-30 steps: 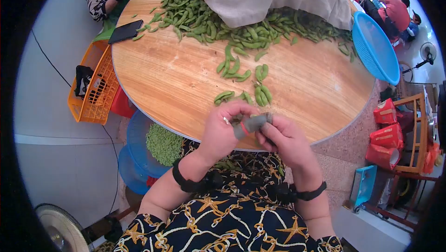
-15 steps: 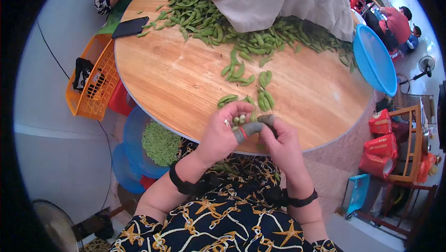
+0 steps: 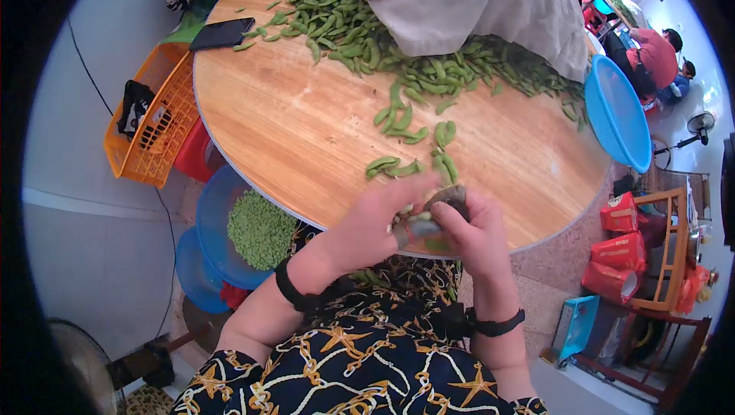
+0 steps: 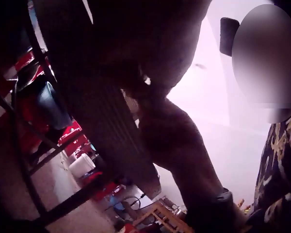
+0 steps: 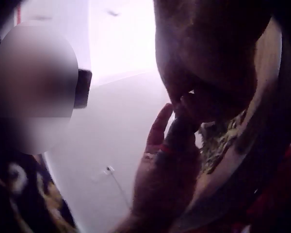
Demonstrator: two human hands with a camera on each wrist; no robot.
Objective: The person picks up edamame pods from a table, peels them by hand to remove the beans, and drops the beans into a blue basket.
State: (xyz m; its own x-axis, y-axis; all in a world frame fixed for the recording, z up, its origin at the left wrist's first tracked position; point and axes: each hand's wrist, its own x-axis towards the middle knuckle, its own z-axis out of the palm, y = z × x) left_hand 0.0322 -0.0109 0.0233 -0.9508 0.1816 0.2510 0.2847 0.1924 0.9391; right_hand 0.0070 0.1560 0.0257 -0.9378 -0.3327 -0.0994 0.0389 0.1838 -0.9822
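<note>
In the head view my left hand [image 3: 364,220] and right hand [image 3: 484,235] meet at the near edge of the round table. Between them is a green soybean pod [image 3: 419,217], pinched by the fingers of both hands and partly hidden. The left thumb wears a grey cover, and a dark cover [image 3: 452,197] sits on a right fingertip. Pale beans show in the left hand's curl. Just beyond the fingertips lie several loose pods [image 3: 444,164]. Both wrist views are dark; the right wrist view shows the left hand [image 5: 167,165] with a red band on its thumb cover.
A heap of pods [image 3: 337,17] under a grey cloth [image 3: 475,1] covers the table's far side. A phone [image 3: 222,34] lies at the left edge, a blue basket [image 3: 619,112] leans at the right. Shelled beans [image 3: 260,229] fill a blue basin [image 3: 210,208] below left. Other people sit beyond.
Both hands have shifted slightly right together. The left fingers have stretched toward the right hand, covering most of the beans that showed in the palm. The view has turned a little.
</note>
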